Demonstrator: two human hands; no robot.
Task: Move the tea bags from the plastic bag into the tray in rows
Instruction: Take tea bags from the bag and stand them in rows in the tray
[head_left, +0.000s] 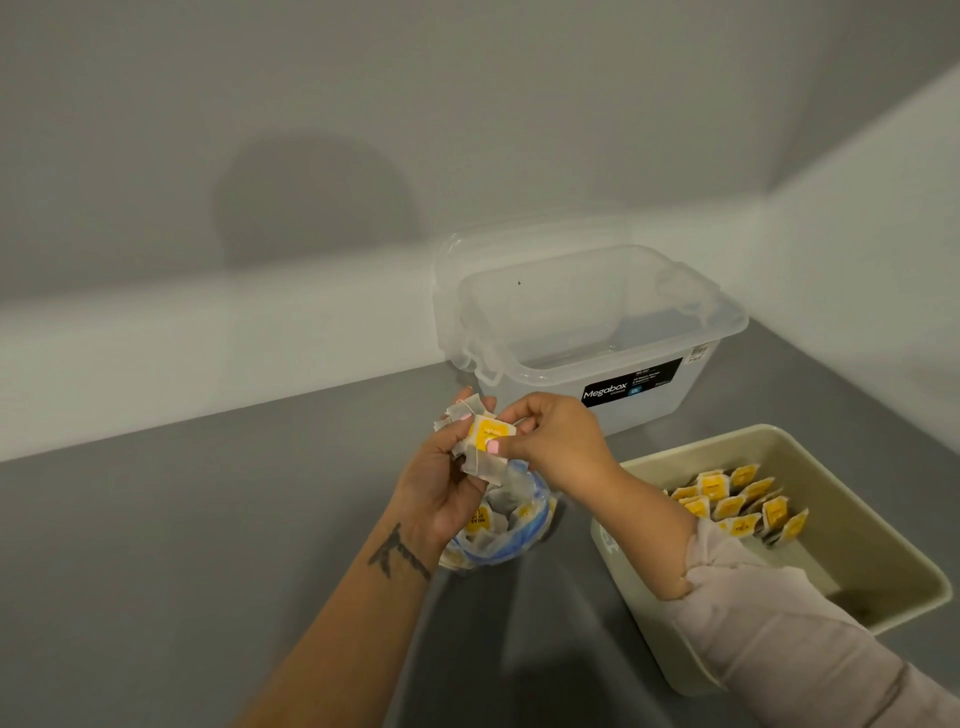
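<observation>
Head view, looking down on a grey counter (182, 545) that meets white walls along its far edge and right edge. Both hands are raised together over the middle of the counter, above the bag (506, 530). Left hand (447, 473): palm up, fingers curled round a small bunch of tea bags (483, 441), thumb across a yellow tag. Right hand (553, 441): fingertips pinching the same bunch from the right side; its sleeve crosses the near left corner of the tray (883, 566).

Bag: thin plastic with blue print, mouth open, on the counter directly beneath the hands and just left of the tray; more tea bags lie loose inside it.

Tray: beige, rectangular, at the counter's right side. Rows of tea bags (737, 504), yellow tags up and overlapping, fill its far left part; the near right part of its floor is bare.

Box (587, 332): clear plastic, lidless, black label on its near wall, standing in the far right corner, behind the hands and the tray.

Counter surface left of the hands and towards the near edge is open.
</observation>
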